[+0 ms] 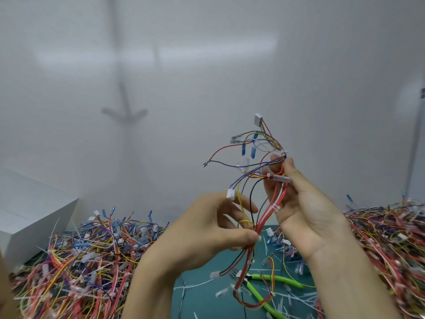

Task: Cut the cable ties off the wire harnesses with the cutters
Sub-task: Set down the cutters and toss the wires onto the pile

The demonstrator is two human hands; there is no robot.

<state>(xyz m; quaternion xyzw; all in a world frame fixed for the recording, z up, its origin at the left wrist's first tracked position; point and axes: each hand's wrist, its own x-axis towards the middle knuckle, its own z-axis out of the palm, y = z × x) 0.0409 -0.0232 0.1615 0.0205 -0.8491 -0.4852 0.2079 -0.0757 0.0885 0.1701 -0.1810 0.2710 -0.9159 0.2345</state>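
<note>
I hold one wire harness [264,203] up in the air, a bundle of red, yellow, purple and black wires with white connectors. My left hand [207,229] pinches the bundle low down between thumb and fingers. My right hand [303,203] grips the upper part, fingers curled round the wires. White cable ties [276,207] sit on the red wires between my hands and another near my right fingertips. The green-handled cutters [271,284] lie on the green mat below, in neither hand.
A large heap of harnesses [87,261] covers the table at left, another heap [391,245] at right. Cut white tie ends litter the green mat [202,295]. A white box [27,215] stands at far left. A pale wall lies behind.
</note>
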